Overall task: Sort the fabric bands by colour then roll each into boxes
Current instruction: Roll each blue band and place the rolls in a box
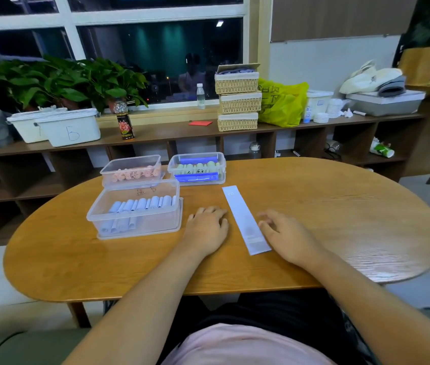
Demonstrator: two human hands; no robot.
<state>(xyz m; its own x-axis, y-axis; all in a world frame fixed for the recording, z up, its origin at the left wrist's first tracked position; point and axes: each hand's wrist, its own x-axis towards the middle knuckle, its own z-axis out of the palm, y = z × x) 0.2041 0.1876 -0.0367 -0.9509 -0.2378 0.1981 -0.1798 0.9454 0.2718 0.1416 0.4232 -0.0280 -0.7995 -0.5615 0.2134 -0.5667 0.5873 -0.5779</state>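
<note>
A pale lavender fabric band (245,219) lies flat and unrolled on the wooden table (340,214), running from far-left to near-right. My left hand (207,227) rests palm down just left of it, fingers loosely curled, holding nothing. My right hand (286,237) lies on the table to the band's right, fingers spread and empty. Three clear plastic boxes stand to the left: the nearest box (97,214) holds lavender rolls, a box behind it (129,162) holds pink rolls, and a box with blue clips (223,167) holds pale green rolls.
Behind the table runs a low wooden shelf unit (155,133) with white bins, a dark bottle (124,122), stacked wicker baskets (237,101), a yellow-green bag (282,101) and potted plants. The table's right half is bare wood.
</note>
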